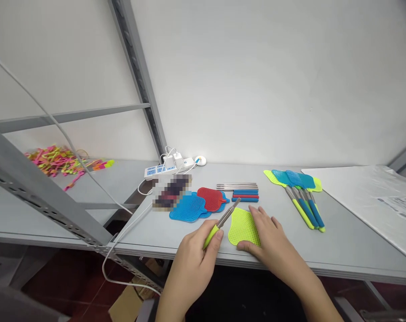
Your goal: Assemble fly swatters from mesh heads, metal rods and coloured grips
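Note:
My left hand [198, 257] is closed around the yellow-green grip of a telescopic metal handle [225, 218], its steel rod pointing up and to the right. My right hand [270, 235] lies over the right part of a yellow-green mesh fly swatter head [241, 227], fingers apart, thumb along the near edge. What is under that palm is hidden. Beyond my left hand are blue swatter heads [187, 208] and a red swatter head [210, 199], overlapping. Behind them lie several handles with steel rods [236, 186] and blue and red grips [245, 197].
Assembled fly swatters [302, 201] lie stacked on the right, beside a white wrapped sheet [367, 192]. A power strip [169, 169] with chargers sits by the wall. A white cable [104, 268] hangs over the table edge near a metal shelf post [55, 188]. Colourful small items [60, 161] lie left.

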The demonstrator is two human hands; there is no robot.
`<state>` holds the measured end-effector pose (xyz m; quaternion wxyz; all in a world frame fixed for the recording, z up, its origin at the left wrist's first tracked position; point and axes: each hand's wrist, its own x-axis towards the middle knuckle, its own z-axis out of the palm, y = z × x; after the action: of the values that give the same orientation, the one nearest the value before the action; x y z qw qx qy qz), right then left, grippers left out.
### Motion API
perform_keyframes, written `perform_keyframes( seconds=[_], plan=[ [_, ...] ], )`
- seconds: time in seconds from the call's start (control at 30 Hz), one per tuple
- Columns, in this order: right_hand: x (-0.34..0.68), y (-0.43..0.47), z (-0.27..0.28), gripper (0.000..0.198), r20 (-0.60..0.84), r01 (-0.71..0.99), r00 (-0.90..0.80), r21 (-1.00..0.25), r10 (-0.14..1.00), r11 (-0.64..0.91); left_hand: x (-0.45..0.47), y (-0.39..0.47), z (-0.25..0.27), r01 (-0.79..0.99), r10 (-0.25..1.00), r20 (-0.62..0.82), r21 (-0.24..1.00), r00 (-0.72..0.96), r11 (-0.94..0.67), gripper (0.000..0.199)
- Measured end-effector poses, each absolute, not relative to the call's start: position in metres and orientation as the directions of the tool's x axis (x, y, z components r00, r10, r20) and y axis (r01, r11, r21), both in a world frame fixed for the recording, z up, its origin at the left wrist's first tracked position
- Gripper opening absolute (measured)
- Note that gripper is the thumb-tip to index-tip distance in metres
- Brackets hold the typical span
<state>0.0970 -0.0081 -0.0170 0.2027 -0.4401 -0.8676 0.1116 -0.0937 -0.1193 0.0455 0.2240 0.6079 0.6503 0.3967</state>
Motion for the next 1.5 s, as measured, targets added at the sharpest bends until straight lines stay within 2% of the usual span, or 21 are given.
perform_keyframes(
  seconds=[0.07, 0.13, 0.23, 0.3, 0.37, 0.43, 0.5, 0.6, 0.77, 0.9, 1.03, 1.27, 1.5],
  plan=[
    [0.099, -0.008, -0.018, 0.086, 0.229, 0.724, -0.532, -0.376, 0.815, 0.578, -0.090, -0.118, 0.044, 0.621, 0.973, 0.188, 0.781, -0.138, -0.063, 0.025],
    [0.100, -0.006, -0.013, 0.086, 0.243, 0.701, -0.514, -0.433, 0.823, 0.566, -0.087, -0.116, 0.042, 0.627, 0.976, 0.180, 0.776, -0.120, -0.066, 0.025],
    [0.104, -0.004, 0.000, 0.078, 0.265, 0.643, -0.386, -0.609, 0.883, 0.464, -0.083, -0.114, 0.040, 0.630, 0.980, 0.172, 0.773, -0.097, -0.073, 0.025],
    [0.111, -0.004, 0.010, 0.063, 0.229, 0.566, -0.230, -0.760, 0.946, 0.321, -0.081, -0.112, 0.039, 0.634, 0.982, 0.169, 0.770, -0.085, -0.078, 0.026],
    [0.120, -0.006, 0.019, 0.051, 0.133, 0.354, -0.059, -0.924, 0.989, 0.145, -0.079, -0.111, 0.037, 0.638, 0.982, 0.174, 0.765, -0.077, -0.086, 0.026],
    [0.129, -0.008, 0.025, 0.046, 0.031, 0.001, 0.085, -1.000, 0.996, 0.032, -0.076, -0.109, 0.036, 0.640, 0.980, 0.191, 0.760, -0.060, -0.110, 0.025],
    [0.137, -0.009, 0.029, 0.043, -0.009, -0.310, 0.230, -0.949, 0.973, 0.065, -0.070, -0.107, 0.034, 0.641, 0.976, 0.215, 0.753, -0.026, -0.149, 0.024],
    [0.144, -0.013, 0.032, 0.033, -0.023, -0.500, 0.395, -0.844, 0.918, 0.194, -0.056, -0.105, 0.032, 0.640, 0.972, 0.231, 0.742, 0.030, -0.196, 0.024],
    [0.141, -0.033, 0.038, 0.032, -0.098, -0.527, 0.497, -0.823, 0.862, 0.211, -0.027, -0.105, 0.030, 0.616, 0.970, 0.190, 0.750, 0.150, -0.242, 0.027],
    [0.136, -0.044, 0.042, 0.026, 0.014, -0.486, 0.537, -0.813, 0.844, 0.322, -0.018, -0.103, 0.027, 0.598, 0.964, 0.162, 0.758, 0.212, -0.259, 0.026],
    [0.136, -0.047, 0.040, 0.024, 0.067, -0.438, 0.555, -0.824, 0.829, 0.360, -0.017, -0.102, 0.024, 0.594, 0.966, 0.137, 0.767, 0.218, -0.242, 0.026],
    [0.138, -0.047, 0.035, 0.022, 0.094, -0.459, 0.503, -0.813, 0.859, 0.357, -0.016, -0.103, 0.027, 0.581, 0.978, 0.093, 0.792, 0.188, -0.187, 0.031],
    [0.146, -0.050, 0.027, 0.021, 0.088, -0.484, 0.382, -0.829, 0.920, 0.280, -0.012, -0.108, 0.020, 0.478, 0.989, 0.068, 0.870, 0.129, -0.122, 0.037]
  ],
)
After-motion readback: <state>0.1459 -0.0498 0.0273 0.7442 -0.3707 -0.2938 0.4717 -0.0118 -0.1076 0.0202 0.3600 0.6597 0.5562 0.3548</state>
